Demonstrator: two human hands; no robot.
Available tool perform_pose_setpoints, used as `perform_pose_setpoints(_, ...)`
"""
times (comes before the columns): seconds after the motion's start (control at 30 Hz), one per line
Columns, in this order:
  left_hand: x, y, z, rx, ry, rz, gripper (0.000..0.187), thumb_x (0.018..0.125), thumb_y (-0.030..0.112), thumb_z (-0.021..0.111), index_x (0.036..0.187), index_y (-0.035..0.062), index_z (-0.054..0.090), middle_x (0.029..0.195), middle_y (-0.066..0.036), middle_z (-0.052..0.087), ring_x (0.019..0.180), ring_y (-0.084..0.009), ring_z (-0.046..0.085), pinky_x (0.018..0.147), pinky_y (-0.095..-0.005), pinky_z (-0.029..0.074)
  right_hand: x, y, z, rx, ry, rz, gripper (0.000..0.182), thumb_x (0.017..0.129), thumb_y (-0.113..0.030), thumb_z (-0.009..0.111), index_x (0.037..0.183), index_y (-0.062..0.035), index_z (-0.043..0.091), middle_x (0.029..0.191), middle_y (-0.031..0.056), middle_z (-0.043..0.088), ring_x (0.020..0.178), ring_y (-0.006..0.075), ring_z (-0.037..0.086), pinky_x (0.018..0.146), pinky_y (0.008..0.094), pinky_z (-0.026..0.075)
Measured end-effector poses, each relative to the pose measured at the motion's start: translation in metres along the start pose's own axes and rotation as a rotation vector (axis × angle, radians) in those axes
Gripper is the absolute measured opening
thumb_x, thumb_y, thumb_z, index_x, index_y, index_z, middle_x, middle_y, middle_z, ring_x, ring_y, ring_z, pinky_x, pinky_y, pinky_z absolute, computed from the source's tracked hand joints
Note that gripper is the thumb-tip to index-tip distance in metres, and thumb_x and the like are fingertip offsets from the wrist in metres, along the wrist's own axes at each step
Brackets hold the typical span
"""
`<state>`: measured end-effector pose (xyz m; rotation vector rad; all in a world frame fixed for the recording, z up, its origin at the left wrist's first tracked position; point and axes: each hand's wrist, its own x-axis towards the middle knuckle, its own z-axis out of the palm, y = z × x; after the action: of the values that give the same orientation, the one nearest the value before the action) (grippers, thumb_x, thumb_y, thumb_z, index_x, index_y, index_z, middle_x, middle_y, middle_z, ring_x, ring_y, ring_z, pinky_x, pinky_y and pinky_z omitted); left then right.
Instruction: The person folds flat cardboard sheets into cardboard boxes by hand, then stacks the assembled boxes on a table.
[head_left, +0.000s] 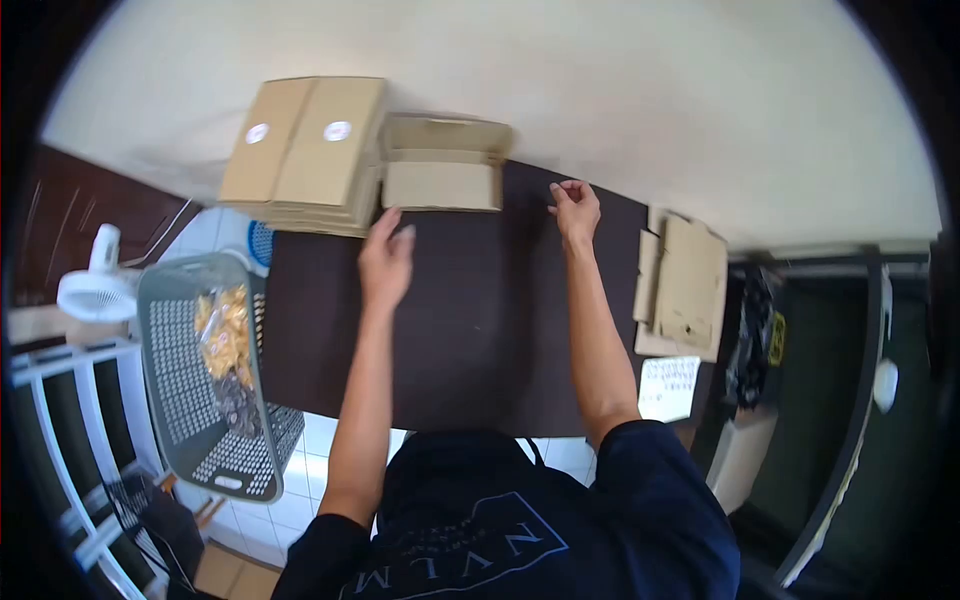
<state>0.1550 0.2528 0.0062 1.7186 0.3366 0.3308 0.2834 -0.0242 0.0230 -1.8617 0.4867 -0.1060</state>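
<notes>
An open cardboard box (442, 185) with its lid raised stands at the back of the dark brown table (460, 320). My left hand (386, 264) is just in front of that box's left corner, thumb and fingers apart, holding nothing. To the right of the box, my right hand (577, 214) hovers over the back of the table with its fingers loosely bent, a gap showing between thumb and forefinger. Left of the open box is a stack of closed cardboard boxes (330, 165), the top ones bearing round white stickers.
Flattened cardboard pieces (688, 285) lie on the right side, with a handwritten sheet (668, 387) in front of them. On the left stands a grey-green laundry basket (185, 350) containing bagged yellow items (226, 335). A white fan (97, 285) is beyond it. The wall (640, 90) borders the table's back.
</notes>
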Motion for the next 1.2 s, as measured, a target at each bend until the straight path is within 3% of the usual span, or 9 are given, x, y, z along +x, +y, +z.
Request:
perform_pose_setpoints(0.03, -0.017, 0.003, -0.017, -0.187, -0.052, -0.148, 0.038, 0.099, 0.011, 0.061, 0.135, -0.0013, 0.056, 0.124, -0.015, 0.066, 0.119, -0.0207, 0.062, 0.099, -0.0315, 0.051, 0.001, 0.015, -0.03, -0.002, 0.04, 0.009, 0.019, 0.086, -0.012, 0.076, 0.098, -0.0021, 0.065, 0.088, 0.0068, 0.067, 0.08, 0.015, 0.065, 0.068, 0.0316, 0.059)
perform_pose_setpoints(0.1, -0.051, -0.001, -0.051, -0.228, -0.065, -0.257, 0.036, 0.101, 0.014, 0.059, 0.133, -0.0024, 0.058, 0.119, -0.017, 0.067, 0.112, -0.0229, 0.065, 0.094, -0.033, 0.054, 0.013, 0.055, -0.099, -0.468, 0.311, -0.292, 0.027, 0.079, -0.018, 0.081, 0.093, -0.0006, 0.067, 0.088, 0.0154, 0.07, 0.081, 0.0292, 0.067, 0.072, 0.0391, 0.054)
perform_pose_setpoints(0.23, -0.12, -0.02, -0.123, -0.149, 0.031, -0.358, 0.034, 0.102, 0.02, 0.059, 0.128, -0.0007, 0.06, 0.112, -0.012, 0.067, 0.102, -0.0201, 0.067, 0.086, -0.0293, 0.055, -0.006, 0.091, -0.219, -0.764, 0.645, -0.288, 0.03, 0.077, -0.024, 0.082, 0.09, -0.0005, 0.069, 0.094, 0.0206, 0.07, 0.096, 0.0387, 0.066, 0.088, 0.0471, 0.05)
perform_pose_setpoints(0.33, -0.157, -0.024, -0.167, -0.072, 0.077, -0.41, 0.033, 0.102, 0.021, 0.059, 0.127, 0.0004, 0.061, 0.111, -0.011, 0.067, 0.1, -0.018, 0.067, 0.083, -0.028, 0.054, -0.011, 0.131, -0.272, -0.873, 0.46, -0.111, 0.039, 0.078, -0.032, 0.082, 0.094, 0.0018, 0.071, 0.1, 0.0231, 0.07, 0.101, 0.0405, 0.066, 0.091, 0.0475, 0.051)
perform_pose_setpoints(0.37, -0.167, -0.025, -0.179, -0.054, 0.105, -0.443, 0.032, 0.102, 0.022, 0.059, 0.127, 0.001, 0.061, 0.11, -0.011, 0.067, 0.099, -0.0174, 0.067, 0.082, -0.0277, 0.054, -0.018, 0.133, -0.276, -0.865, 0.463, -0.113, 0.039, 0.078, -0.032, 0.082, 0.094, 0.0018, 0.071, 0.1, 0.0231, 0.07, 0.101, 0.0405, 0.066, 0.091, 0.0475, 0.051)
perform_pose_setpoints(0.43, -0.181, -0.019, -0.192, -0.039, 0.148, -0.449, 0.032, 0.102, 0.022, 0.059, 0.126, 0.0015, 0.061, 0.11, -0.01, 0.067, 0.099, -0.0174, 0.067, 0.082, -0.0274, 0.054, -0.025, 0.14, -0.281, -0.99, 0.165, 0.069, 0.065, 0.077, -0.045, 0.08, 0.121, 0.0007, 0.067, 0.115, 0.0256, 0.069, 0.11, 0.0385, 0.066, 0.095, 0.0439, 0.052)
perform_pose_setpoints(0.77, -0.255, 0.002, -0.242, 0.12, 0.171, -0.477, 0.03, 0.102, 0.024, 0.059, 0.123, 0.0028, 0.064, 0.104, -0.005, 0.069, 0.093, -0.0132, 0.066, 0.076, -0.0255, 0.052, -0.008, 0.151, -0.303, -0.766, 0.186, 0.053, 0.03, 0.076, -0.036, 0.082, 0.094, -0.0122, 0.08, 0.097, 0.0186, 0.075, 0.094, 0.035, 0.071, 0.089, 0.0416, 0.055)
perform_pose_setpoints(0.97, -0.256, 0.011, -0.26, 0.279, 0.098, -0.412, 0.027, 0.101, 0.022, 0.06, 0.118, 0.0028, 0.066, 0.095, -0.003, 0.068, 0.087, -0.0099, 0.063, 0.07, -0.0231, 0.048, -0.024, 0.136, -0.297, -0.712, 0.373, -0.048, 0.021, 0.082, -0.024, 0.073, 0.09, -0.0053, 0.078, 0.092, 0.0231, 0.073, 0.094, 0.0378, 0.07, 0.087, 0.0442, 0.053)
perform_pose_setpoints(1.2, -0.25, 0.02, -0.198, 0.289, -0.144, -0.257, 0.023, 0.098, 0.017, 0.063, 0.113, 0.0006, 0.068, 0.096, -0.008, 0.071, 0.09, -0.0129, 0.065, 0.078, -0.0267, 0.05, -0.062, 0.079, -0.29, -0.751, 0.625, -0.265, 0.017, 0.087, -0.012, 0.063, 0.089, 0.0039, 0.069, 0.093, 0.0257, 0.069, 0.089, 0.0445, 0.066, 0.081, 0.0512, 0.05)
